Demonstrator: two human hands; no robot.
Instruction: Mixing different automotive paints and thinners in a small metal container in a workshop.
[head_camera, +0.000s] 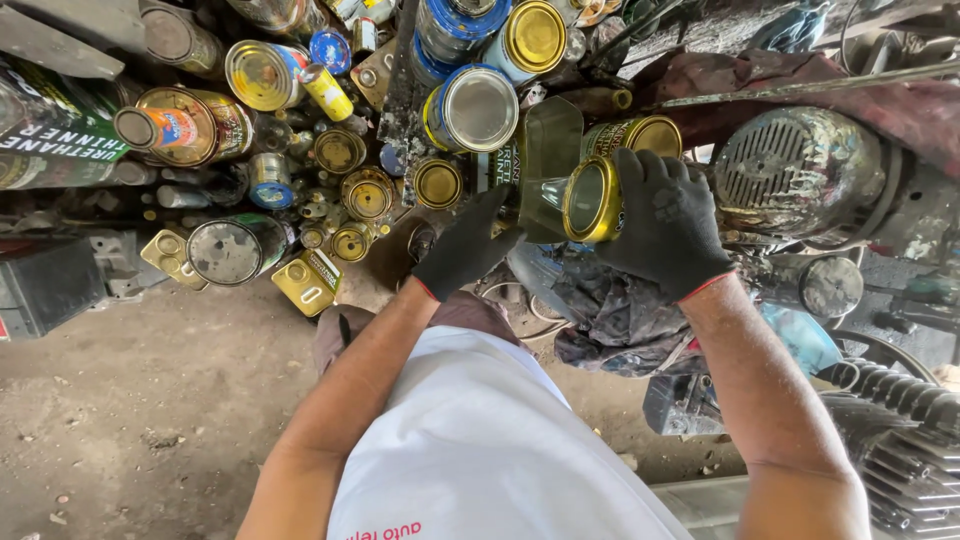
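We're looking straight down at a dusty dirt floor (150, 400) in a cluttered workshop, with paint cans heaped across the top of the view. Biggest item on the right: one round grey motor (800, 170), its vented cover splattered with paint, and one finned engine block (900, 450) at the lower right corner. A crumpled dark rag (610, 320) lies below the hands.

Now the cans, too many to count exactly, well over a dozen. Two large blue ones (475, 110) sit at top centre, one with a silver lid, one with a gold lid. One silver-lidded can (230, 250) lies at the left, and one flat yellow rectangular tin (308, 283) just beside it. A cluster of small gold-lidded tins (365, 195) fills the middle.

Both hands wear black gloves. The right hand (665, 225) is wrapped around a gold-rimmed can (592, 198), fingers curled over its side, gripping it firmly and holding it tilted near the centre of the pile. The left hand (465, 245) is loosely open, fingers extended toward that can, its fingertips just beside it, grasping nothing.
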